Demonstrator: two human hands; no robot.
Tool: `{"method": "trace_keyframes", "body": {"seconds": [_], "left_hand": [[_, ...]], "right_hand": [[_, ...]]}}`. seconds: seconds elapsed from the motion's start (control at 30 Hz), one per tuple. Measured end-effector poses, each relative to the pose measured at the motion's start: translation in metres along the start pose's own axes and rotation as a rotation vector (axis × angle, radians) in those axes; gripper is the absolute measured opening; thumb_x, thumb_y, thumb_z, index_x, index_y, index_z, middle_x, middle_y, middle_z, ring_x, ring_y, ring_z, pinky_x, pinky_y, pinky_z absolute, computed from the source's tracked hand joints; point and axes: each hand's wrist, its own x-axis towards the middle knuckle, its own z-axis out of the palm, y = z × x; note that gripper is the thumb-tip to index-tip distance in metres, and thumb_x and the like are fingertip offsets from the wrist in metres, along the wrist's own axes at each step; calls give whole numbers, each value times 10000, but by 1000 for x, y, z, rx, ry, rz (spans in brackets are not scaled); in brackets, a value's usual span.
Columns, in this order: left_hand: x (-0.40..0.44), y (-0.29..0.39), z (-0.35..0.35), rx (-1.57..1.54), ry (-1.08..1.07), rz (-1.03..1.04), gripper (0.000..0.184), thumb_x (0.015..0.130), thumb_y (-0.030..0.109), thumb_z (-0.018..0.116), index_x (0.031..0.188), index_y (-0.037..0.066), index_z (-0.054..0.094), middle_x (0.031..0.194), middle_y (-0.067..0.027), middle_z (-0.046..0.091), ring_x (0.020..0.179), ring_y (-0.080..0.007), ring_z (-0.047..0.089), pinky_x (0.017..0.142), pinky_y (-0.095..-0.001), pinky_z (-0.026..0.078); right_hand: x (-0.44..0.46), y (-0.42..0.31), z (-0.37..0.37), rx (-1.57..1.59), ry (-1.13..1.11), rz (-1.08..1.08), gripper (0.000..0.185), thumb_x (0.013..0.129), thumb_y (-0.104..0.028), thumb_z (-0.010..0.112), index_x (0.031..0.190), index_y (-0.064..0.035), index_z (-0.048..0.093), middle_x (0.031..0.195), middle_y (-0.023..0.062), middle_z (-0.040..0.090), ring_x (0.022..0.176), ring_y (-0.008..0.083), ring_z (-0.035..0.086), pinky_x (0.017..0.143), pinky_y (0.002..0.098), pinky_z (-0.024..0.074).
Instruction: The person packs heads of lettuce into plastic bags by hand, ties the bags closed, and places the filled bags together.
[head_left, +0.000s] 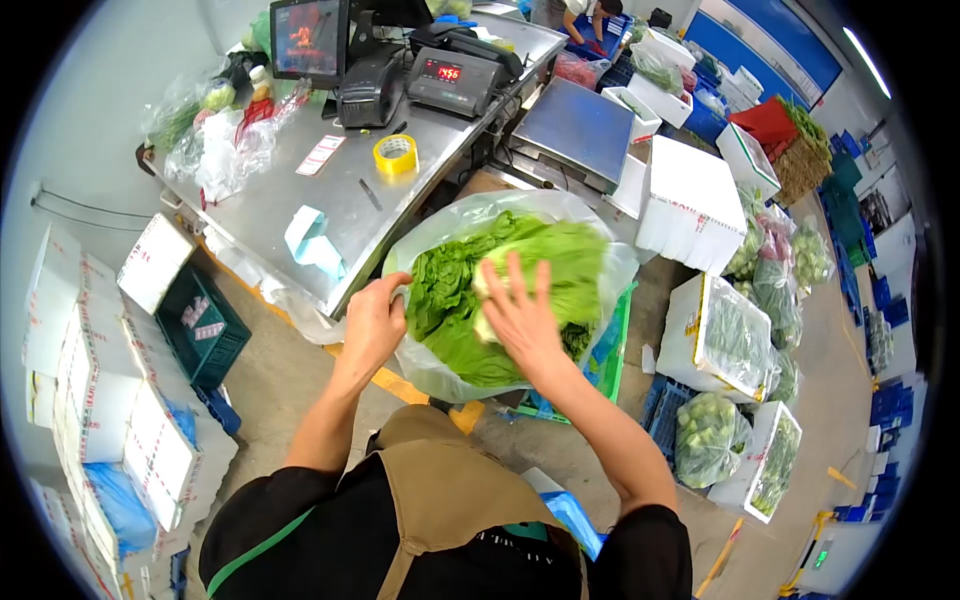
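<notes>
A large clear plastic bag (425, 362) stands wide-mouthed in front of me, filled with leafy green lettuce (440, 275). My left hand (376, 318) pinches the bag's rim on its left side, thumb and fingers closed. Over the middle of the bag, my right hand (522, 318) has its fingers spread across the pale base of a lettuce head (565, 262), gripping it from above. That head's leaves are smeared by motion and point to the upper right. The underside of the right hand's grip is hidden.
A steel table (290, 190) at left bears yellow tape (396, 155), a scale display (455, 75) and a screen (308, 38). A platform scale (575, 130) and white foam box (692, 205) stand beyond. A green crate (618, 345) is under the bag. A co-worker (592, 20) bends far off.
</notes>
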Motion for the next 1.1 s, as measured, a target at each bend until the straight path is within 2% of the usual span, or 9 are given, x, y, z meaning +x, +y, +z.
{"method": "trace_keyframes", "body": {"seconds": [0.17, 0.27, 0.37, 0.4, 0.47, 0.57, 0.73, 0.93, 1.1], "left_hand": [[1, -11, -8, -130, -19, -120, 243, 805, 19, 565, 1038, -15, 625, 823, -142, 646, 612, -148, 615, 573, -281, 455], [10, 1, -19, -137, -126, -205, 237, 789, 29, 588, 1021, 11, 631, 906, -180, 649, 667, -285, 615, 627, -343, 478], [14, -5, -16, -185, -147, -134, 277, 793, 68, 635, 1061, -2, 622, 835, -129, 646, 585, -146, 513, 578, -282, 437], [16, -3, -18, -183, -185, -143, 289, 793, 80, 643, 1069, -2, 614, 869, -148, 647, 646, -201, 550, 619, -304, 455], [22, 3, -25, -178, -257, -159, 317, 794, 105, 659, 1086, -2, 597, 939, -187, 647, 768, -312, 625, 702, -347, 491], [29, 2, -30, -85, -178, 10, 378, 761, 154, 718, 1088, 10, 595, 1080, -179, 591, 956, -332, 586, 812, -377, 473], [47, 20, -29, -188, -225, 202, 359, 745, 139, 732, 1055, 11, 602, 1119, -165, 557, 1012, -347, 554, 847, -395, 456], [53, 32, -24, -261, -311, 199, 316, 762, 111, 714, 1040, 6, 606, 1117, -151, 563, 1013, -329, 560, 849, -383, 457], [35, 38, -25, -159, -169, 10, 306, 759, 92, 711, 1040, 20, 612, 1116, -145, 575, 1031, -321, 564, 862, -374, 458]], "right_hand": [[59, -14, 66, 279, 128, -166, 536, 710, -116, 678, 1219, -212, 537, 1497, 112, 212, 1380, 374, 178, 1066, 677, 108], [54, 3, 31, 361, -48, -278, 600, 689, -158, 703, 1256, -235, 519, 1491, 115, 225, 1381, 375, 174, 1064, 680, 110], [45, 17, 17, 674, 39, -297, 582, 689, -180, 713, 1236, -211, 519, 1461, 135, 273, 1372, 343, 222, 1072, 650, 134], [41, 22, 11, 800, 85, -293, 573, 693, -175, 710, 1232, -205, 518, 1452, 140, 287, 1369, 337, 233, 1074, 642, 140], [29, 39, 3, 721, 344, -90, 422, 733, -113, 666, 1138, -86, 551, 1324, 163, 432, 1245, 345, 399, 1034, 575, 265], [7, 73, 17, 707, 630, 390, 343, 770, -36, 621, 1105, 9, 567, 1176, 179, 556, 1114, 359, 517, 979, 444, 373], [-13, 106, 77, 687, 477, 875, 291, 846, -119, 601, 1099, 19, 566, 1062, 185, 588, 997, 350, 552, 851, 423, 415], [-10, 113, 78, 573, 354, 1005, 386, 835, -265, 655, 1099, 5, 575, 1021, 159, 592, 956, 321, 552, 828, 413, 398], [-12, 125, 67, 399, 491, 843, 396, 812, -286, 685, 1062, 3, 580, 990, 153, 591, 905, 321, 552, 794, 408, 407]]}}
